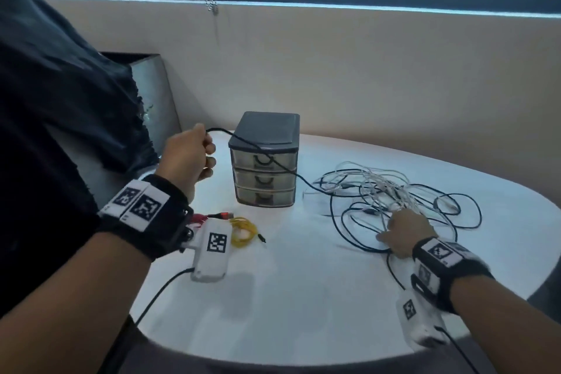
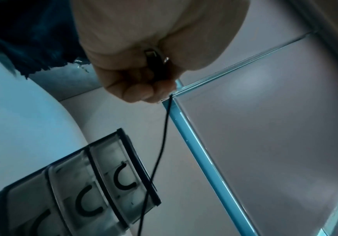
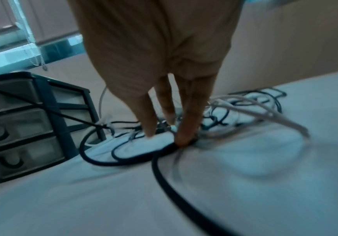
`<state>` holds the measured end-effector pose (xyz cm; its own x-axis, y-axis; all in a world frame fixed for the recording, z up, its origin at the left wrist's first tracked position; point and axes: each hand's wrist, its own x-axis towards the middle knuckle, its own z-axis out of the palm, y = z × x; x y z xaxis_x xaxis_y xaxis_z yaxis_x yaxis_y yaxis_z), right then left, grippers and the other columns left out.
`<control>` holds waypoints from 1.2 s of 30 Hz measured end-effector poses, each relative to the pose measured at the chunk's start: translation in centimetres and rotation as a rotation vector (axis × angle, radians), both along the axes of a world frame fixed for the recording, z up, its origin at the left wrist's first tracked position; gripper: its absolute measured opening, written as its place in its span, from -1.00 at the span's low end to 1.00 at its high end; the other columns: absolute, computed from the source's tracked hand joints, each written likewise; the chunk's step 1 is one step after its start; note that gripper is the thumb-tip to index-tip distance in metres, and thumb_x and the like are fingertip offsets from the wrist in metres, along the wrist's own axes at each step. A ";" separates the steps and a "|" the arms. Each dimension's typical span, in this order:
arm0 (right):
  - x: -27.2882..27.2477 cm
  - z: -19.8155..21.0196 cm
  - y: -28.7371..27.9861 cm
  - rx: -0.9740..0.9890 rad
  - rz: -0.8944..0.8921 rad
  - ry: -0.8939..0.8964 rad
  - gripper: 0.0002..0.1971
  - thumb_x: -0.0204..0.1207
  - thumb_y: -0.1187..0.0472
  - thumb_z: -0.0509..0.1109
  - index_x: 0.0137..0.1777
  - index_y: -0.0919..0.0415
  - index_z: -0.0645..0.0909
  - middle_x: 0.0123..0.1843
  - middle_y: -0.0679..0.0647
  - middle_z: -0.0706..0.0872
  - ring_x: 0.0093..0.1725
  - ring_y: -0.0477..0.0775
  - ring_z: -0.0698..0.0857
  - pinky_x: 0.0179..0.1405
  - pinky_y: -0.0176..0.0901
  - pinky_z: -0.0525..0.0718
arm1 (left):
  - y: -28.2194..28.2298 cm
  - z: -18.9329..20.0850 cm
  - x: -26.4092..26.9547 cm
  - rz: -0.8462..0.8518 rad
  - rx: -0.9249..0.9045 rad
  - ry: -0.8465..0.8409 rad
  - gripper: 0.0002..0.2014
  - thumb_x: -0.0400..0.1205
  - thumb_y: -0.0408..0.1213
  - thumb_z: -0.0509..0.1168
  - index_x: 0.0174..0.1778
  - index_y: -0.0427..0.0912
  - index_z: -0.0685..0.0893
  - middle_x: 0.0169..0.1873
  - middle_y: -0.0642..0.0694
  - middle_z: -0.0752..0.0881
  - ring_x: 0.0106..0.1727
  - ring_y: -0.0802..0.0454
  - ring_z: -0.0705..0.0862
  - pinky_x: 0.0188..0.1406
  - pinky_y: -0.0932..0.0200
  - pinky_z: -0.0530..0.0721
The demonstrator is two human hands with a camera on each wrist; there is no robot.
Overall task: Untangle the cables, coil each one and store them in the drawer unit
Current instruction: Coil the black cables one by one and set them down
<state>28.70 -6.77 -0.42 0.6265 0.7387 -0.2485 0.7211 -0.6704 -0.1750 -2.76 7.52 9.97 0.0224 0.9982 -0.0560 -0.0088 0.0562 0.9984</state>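
Cable [image 1: 258, 146], black, thin and limp, drawn across drawer unit [image 1: 264, 161] by left hand [image 1: 188, 158] fisted round plug; tangle [image 1: 394, 191] pinned under right hand [image 1: 403, 234], fingers straight. Probably snags; best gripped near plug.

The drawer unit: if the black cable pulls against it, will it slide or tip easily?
Probably yes. The drawer unit looks like thin plastic with see-through drawers, so likely light. It is taller than wide, and the black cable held by the left hand crosses its upper front, so a pull could tip it.
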 end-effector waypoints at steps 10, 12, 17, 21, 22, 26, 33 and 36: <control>-11.3 7.2 2.4 0.435 0.439 0.344 -0.38 0.56 -0.15 0.43 0.56 -0.18 0.27 -0.19 0.01 0.80 -0.27 -0.09 0.72 -0.21 -0.15 0.59 | -6.6 4.1 -1.1 -0.655 0.210 0.010 -0.71 0.78 -0.17 0.15 -0.11 -0.22 0.67 -0.52 0.04 0.51 -0.49 0.10 0.45 -0.46 0.28 0.50; -11.9 6.5 3.3 0.354 0.460 0.332 -0.64 0.66 -0.11 0.30 0.38 -0.03 0.46 -0.20 0.02 0.81 -0.34 -0.16 0.70 -0.35 -0.23 0.56 | -7.8 6.1 -2.3 -0.637 0.251 -0.201 -0.75 0.71 -0.14 0.15 -0.14 -0.20 0.63 -0.52 0.06 0.51 -0.51 0.13 0.44 -0.48 0.31 0.49; -9.4 5.0 3.3 0.203 0.227 0.362 -0.64 0.78 0.03 0.08 0.23 0.28 0.58 -0.01 0.31 0.79 -0.16 0.26 0.84 -0.20 0.10 0.81 | -7.4 7.2 -6.1 -0.510 0.248 -0.427 -0.73 0.76 -0.14 0.08 -0.16 -0.11 0.60 -0.52 0.10 0.46 -0.52 0.17 0.43 -0.44 0.27 0.50; -7.8 6.8 3.9 0.354 0.218 0.219 -0.54 0.78 -0.02 0.06 0.13 0.36 0.63 0.00 0.31 0.79 -0.05 0.36 0.80 0.00 0.25 0.78 | -6.7 0.4 -4.4 -0.494 0.059 0.244 -0.62 0.80 -0.28 0.08 -0.24 -0.19 0.71 -0.57 0.05 0.43 -0.49 0.07 0.35 -0.44 0.17 0.36; -7.8 8.0 4.1 0.422 0.247 0.148 -0.54 0.78 -0.01 0.05 0.13 0.35 0.64 0.02 0.28 0.78 0.01 0.36 0.77 0.08 0.25 0.73 | -6.8 -1.4 -3.5 -0.540 -0.008 0.350 -0.61 0.79 -0.28 0.07 -0.25 -0.20 0.72 -0.59 0.05 0.42 -0.51 0.07 0.34 -0.45 0.17 0.33; -7.5 13.9 4.5 0.902 0.382 -0.055 -0.67 0.78 0.09 0.10 0.29 0.23 0.63 0.10 0.14 0.75 0.09 0.22 0.67 0.12 -0.14 0.58 | -7.1 -6.3 0.2 -0.518 -0.023 0.508 -0.57 0.75 -0.30 0.04 -0.29 -0.18 0.77 -0.49 -0.01 0.55 -0.45 0.03 0.47 -0.39 0.13 0.40; -6.9 18.0 2.1 0.776 0.545 -0.024 -0.42 0.70 0.25 0.27 0.69 0.02 0.23 0.50 0.01 0.59 0.47 0.06 0.53 0.49 -0.07 0.42 | -6.5 -8.9 4.5 -0.220 -0.208 0.266 -0.52 0.81 0.03 0.04 -0.27 -0.12 0.67 -0.38 -0.08 0.53 -0.40 0.01 0.43 -0.34 0.14 0.40; -6.0 15.4 0.4 0.569 0.450 0.077 -0.23 0.68 0.22 0.31 0.73 -0.10 -0.08 0.28 0.02 0.70 0.21 0.11 0.69 0.20 -0.08 0.52 | -6.7 -8.8 4.7 -0.187 -0.408 0.030 -0.52 0.79 0.15 0.01 -0.20 -0.14 0.57 -0.48 -0.02 0.38 -0.50 0.08 0.26 -0.48 0.24 0.23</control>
<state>22.74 -6.35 14.96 0.2282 0.9484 0.2200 0.8771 -0.1022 -0.4693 1.93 0.83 1.16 0.1926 0.8732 -0.4477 0.0676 0.4433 0.8938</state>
